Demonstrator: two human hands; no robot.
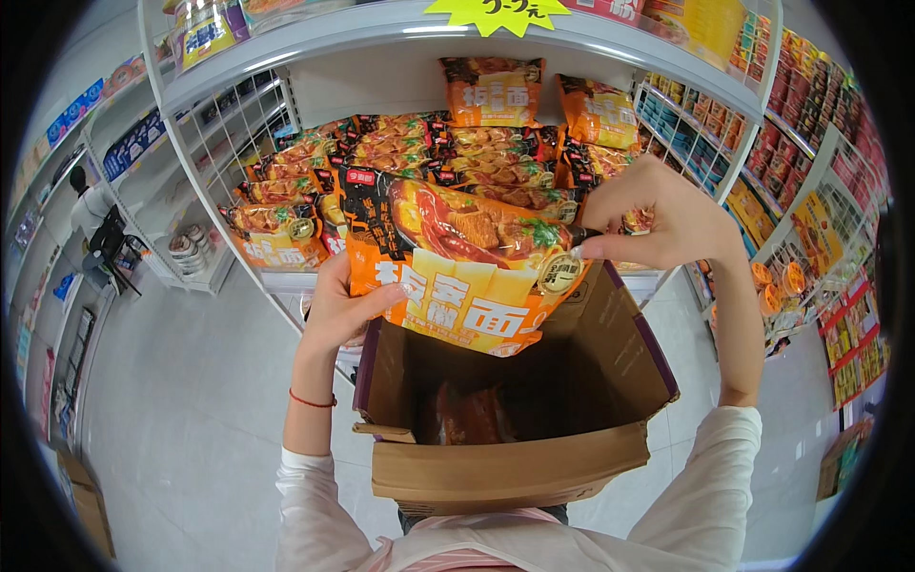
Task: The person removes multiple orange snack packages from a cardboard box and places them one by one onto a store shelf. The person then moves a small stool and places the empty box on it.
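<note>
Between my two hands, above an open cardboard box, I hold an orange and black noodle packet point(465, 264) with its printed front facing up. My left hand point(350, 300) grips its left edge, thumb on the front. At the upper right corner, my right hand point(650, 214) pinches the packet between thumb and fingers. The cardboard box point(507, 468) stands directly before my body, its near flap folded outward. Deep inside it lies a reddish packet point(468, 415), partly in shadow. Beyond the held packet, rows of similar noodle packets point(393, 146) fill a shelf.
An upper shelf edge point(357, 46) with a yellow price tag point(500, 14) overhangs the packets. Wire side panels point(243, 143) bound the shelf. A seated person point(93, 207) is in the left aisle. Stocked shelves point(793, 93) and a wire rack point(815, 236) stand on the right.
</note>
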